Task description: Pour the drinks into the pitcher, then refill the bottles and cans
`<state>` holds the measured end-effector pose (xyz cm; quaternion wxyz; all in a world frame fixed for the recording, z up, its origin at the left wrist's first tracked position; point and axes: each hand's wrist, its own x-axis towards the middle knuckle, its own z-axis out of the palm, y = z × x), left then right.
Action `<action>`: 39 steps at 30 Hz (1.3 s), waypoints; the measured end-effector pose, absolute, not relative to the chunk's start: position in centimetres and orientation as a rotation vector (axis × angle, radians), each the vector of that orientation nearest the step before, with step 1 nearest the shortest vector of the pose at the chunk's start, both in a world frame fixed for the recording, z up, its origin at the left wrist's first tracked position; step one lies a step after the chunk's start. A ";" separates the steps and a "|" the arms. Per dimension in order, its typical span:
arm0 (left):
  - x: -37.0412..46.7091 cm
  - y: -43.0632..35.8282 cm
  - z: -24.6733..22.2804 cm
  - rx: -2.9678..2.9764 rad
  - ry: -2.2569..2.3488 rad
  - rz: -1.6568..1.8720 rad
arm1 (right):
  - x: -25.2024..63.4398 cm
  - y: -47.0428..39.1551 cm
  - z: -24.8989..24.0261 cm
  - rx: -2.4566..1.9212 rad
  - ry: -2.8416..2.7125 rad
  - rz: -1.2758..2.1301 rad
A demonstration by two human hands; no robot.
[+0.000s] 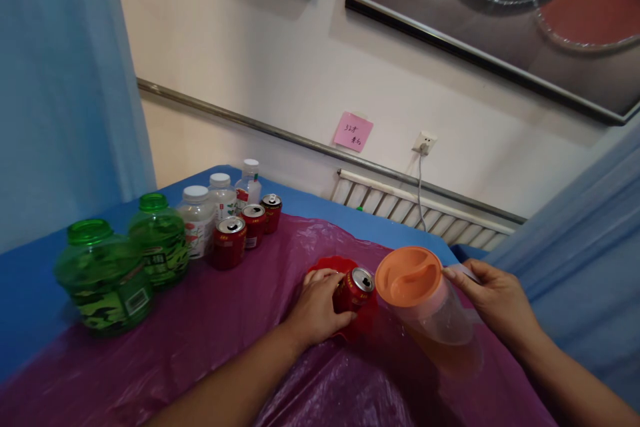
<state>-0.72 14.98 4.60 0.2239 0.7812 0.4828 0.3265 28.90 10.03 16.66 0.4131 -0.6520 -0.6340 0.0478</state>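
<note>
My left hand (320, 303) is wrapped round a red can (354, 288), which tilts a little to the right over a red scalloped dish (364, 321). The can's top shows an opening. To its right, my right hand (493, 290) grips the handle of a clear pitcher (445, 317) with an orange lid (410, 275). The pitcher leans toward the can, with yellowish liquid in its lower part. Lid and can are close together; whether liquid is flowing cannot be seen.
Red cans (230, 243), white-capped bottles (199, 223) and green jars (107, 280) stand at the left. Purple plastic sheet (210, 320) covers much of the blue table (25, 273). Behind are a radiator (390, 203) and a plugged-in cable (421, 187); blue curtains hang at both sides.
</note>
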 end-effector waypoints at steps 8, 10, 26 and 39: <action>-0.7 15.0 4.5 2.164 1.330 0.897 | 29.1 9.9 16.6 -1.662 -1.507 0.322; -0.7 15.0 4.6 2.165 1.324 0.899 | 29.1 9.9 16.6 -1.667 -1.507 0.317; -0.8 15.0 4.6 2.169 1.311 0.899 | 29.1 9.6 16.7 -1.659 -1.575 0.223; -0.7 15.0 4.6 2.170 1.319 0.900 | 29.2 9.7 16.6 -1.690 -1.524 0.292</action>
